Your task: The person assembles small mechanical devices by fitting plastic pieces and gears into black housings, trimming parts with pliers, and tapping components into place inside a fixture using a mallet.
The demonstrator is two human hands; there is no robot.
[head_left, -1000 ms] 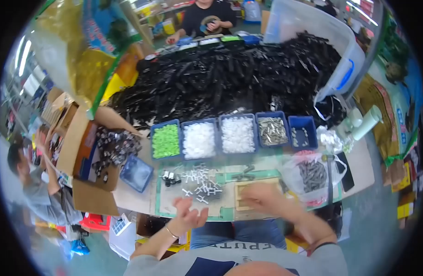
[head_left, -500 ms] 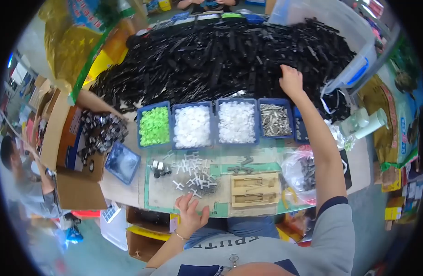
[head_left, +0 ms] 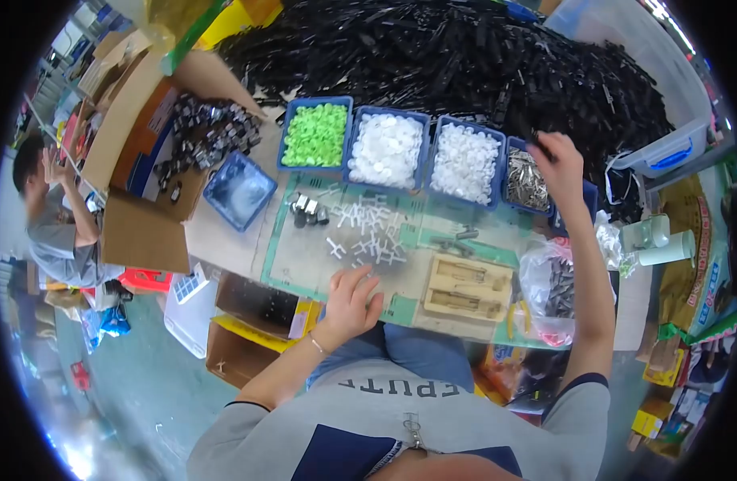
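Note:
My left hand (head_left: 351, 305) rests at the table's front edge with its fingers apart, just below a scatter of white Y-shaped pieces (head_left: 372, 227). Over the tray of metal pins (head_left: 525, 181), near the edge of the black parts pile (head_left: 432, 60), is my right hand (head_left: 559, 160). Its fingers are bent together around something dark that I cannot make out. A wooden fixture (head_left: 468, 287) with two slots lies on the table in front of me, and small dark grey pieces (head_left: 453, 244) lie behind it.
Trays of green pieces (head_left: 314, 135) and white pieces (head_left: 385, 150) stand in a row. An empty blue tray (head_left: 239, 191) and an open cardboard box (head_left: 146, 239) are at the left. A plastic bag (head_left: 547, 287) lies right of the fixture. A co-worker (head_left: 60, 216) is far left.
My right hand went from the fixture to the black pile, then back toward the pin tray. My left hand stays near the white pieces. The view has tilted downward and turned.

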